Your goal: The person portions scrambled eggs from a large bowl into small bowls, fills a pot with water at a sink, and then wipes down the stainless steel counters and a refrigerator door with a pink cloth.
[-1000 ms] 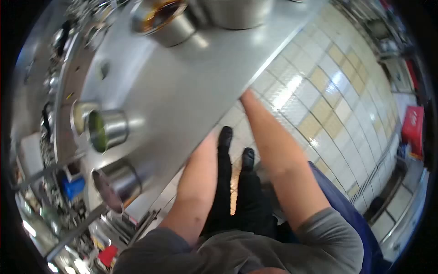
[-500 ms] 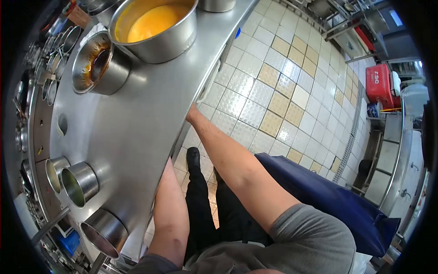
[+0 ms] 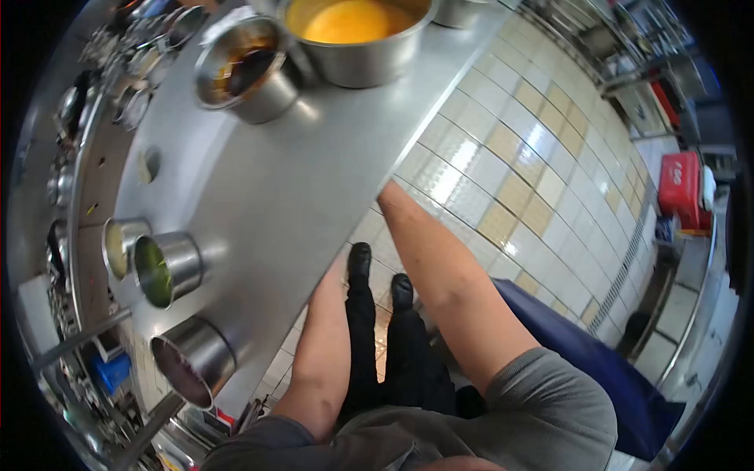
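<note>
Both my forearms reach under the edge of the steel counter (image 3: 275, 204), which hides my left hand and my right hand. Whatever they hold or touch cannot be seen. On the far part of the counter stand a large pot of orange liquid (image 3: 365, 51) and a smaller pot with dark brown sauce (image 3: 271, 90). Near the left edge are a small pot with pale contents (image 3: 118, 243), a pot with green contents (image 3: 177, 263) and a tilted-looking pot with dark reddish contents (image 3: 208, 357).
A dark blue covered object (image 3: 581, 361) is close on my right. A red cooler (image 3: 681, 188) stands farther right, beyond the tiled floor (image 3: 526, 173). Metal utensils and pans line the far left. Shelving is at the upper right.
The view has shifted, so the counter and pots appear farther right. The right shoe now shows beside the left one. Both hands remain hidden under the counter.
</note>
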`<state>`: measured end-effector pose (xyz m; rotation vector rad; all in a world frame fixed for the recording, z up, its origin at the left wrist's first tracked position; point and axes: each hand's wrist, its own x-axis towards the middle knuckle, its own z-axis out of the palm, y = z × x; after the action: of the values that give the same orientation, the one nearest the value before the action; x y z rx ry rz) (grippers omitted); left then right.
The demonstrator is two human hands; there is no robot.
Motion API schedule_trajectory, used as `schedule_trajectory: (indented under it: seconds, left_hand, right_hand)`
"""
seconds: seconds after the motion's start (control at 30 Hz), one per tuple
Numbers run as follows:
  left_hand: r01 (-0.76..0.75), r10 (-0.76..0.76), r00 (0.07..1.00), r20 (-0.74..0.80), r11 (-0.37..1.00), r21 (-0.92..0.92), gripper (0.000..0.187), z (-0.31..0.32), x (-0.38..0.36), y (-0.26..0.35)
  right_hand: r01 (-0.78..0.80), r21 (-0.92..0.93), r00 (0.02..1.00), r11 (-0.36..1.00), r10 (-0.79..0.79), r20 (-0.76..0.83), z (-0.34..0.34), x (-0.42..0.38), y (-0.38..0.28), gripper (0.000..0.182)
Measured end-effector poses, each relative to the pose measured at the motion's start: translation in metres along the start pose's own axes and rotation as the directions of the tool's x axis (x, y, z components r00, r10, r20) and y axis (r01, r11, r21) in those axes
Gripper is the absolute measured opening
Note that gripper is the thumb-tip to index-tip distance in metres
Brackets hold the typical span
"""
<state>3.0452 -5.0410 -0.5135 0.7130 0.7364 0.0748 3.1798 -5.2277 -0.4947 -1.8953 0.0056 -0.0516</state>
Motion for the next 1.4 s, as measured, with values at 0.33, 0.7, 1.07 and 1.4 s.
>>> schedule_trajectory:
  seconds: [0.33,0.7,1.07,1.4]
  left_hand:
    - [0.5,-0.467,0.866,-0.178,0.795,0.345,0.03,-0.192,-0.271,0.163]
    - [0.805,0.155,0.522,-0.838,0.234,0.545,0.028,-0.456,-0.509,0.344]
    - [0.594,0.065,0.381,-0.922,0.747,0.298,0.025,-0.677,-0.639,0.351]
    - [-0.19,0.147,0.575,-0.805,0.981,0.043,0.029,-0.726,-0.638,0.564]
  right_hand:
    - [-0.141,-0.554,0.952,0.821,0.265,0.151,-0.047,-0.049,-0.057,0.033]
    - [0.364,-0.847,0.84,0.386,0.258,0.478,-0.224,-0.316,0.011,0.023]
    - [0.487,-0.707,0.507,0.513,0.493,0.706,0.103,-0.451,-0.203,0.024]
    - [0.52,-0.488,0.395,0.701,0.309,0.865,0.433,-0.487,-0.382,0.024]
